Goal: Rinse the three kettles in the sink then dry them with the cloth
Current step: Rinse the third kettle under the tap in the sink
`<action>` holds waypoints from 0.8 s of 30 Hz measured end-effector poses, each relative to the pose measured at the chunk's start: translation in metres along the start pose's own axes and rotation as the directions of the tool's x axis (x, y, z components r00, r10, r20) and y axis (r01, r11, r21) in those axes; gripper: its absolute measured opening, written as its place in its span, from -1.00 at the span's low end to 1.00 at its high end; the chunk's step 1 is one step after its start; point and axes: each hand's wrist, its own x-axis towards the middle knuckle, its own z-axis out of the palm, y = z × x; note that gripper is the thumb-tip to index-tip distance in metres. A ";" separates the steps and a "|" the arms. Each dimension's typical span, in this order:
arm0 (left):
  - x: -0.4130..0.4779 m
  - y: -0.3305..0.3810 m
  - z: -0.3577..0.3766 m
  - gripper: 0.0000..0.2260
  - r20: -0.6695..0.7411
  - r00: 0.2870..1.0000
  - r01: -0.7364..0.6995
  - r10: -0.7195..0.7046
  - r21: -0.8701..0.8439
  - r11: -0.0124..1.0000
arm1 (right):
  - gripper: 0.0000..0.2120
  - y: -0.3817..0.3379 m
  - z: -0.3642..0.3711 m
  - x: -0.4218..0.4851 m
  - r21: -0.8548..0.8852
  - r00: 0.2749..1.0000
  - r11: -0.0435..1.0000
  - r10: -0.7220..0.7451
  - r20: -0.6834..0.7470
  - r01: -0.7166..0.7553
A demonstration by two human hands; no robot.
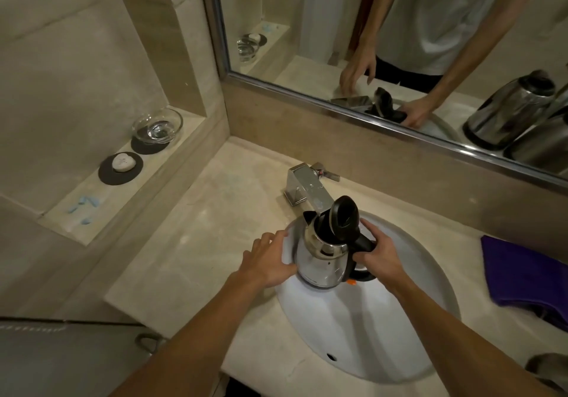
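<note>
Rinsing step under way: steel kettle [322, 258] held upright in the white oval sink [384, 335], open mouth under the square chrome tap [310, 187], black lid [344, 217] flipped up. Right hand [379, 253] grip clamped on the black handle; left hand [270, 258] fingers apart, flat against the shiny wall. No water visible; next, likely tap on. Purple cloth [522, 273] waits at tabletop's right edge.

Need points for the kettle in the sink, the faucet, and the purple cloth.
kettle [322, 261]: head view, on its shiny steel body.
faucet [310, 189]: head view, on the top of the chrome spout.
purple cloth [522, 273]: head view, on its flat top.
</note>
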 end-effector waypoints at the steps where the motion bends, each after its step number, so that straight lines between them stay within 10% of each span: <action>1: 0.000 -0.001 0.002 -0.33 -0.002 1.000 0.002 -0.002 -0.003 1.000 | -0.05 0.000 -0.001 0.003 -0.013 1.000 1.000 -0.009 0.005 0.009; 24: 0.006 0.003 0.015 -0.32 -0.037 0.999 0.005 -0.005 -0.006 1.000 | -0.02 -0.011 -0.014 0.014 -0.357 0.981 0.924 -0.079 0.177 0.139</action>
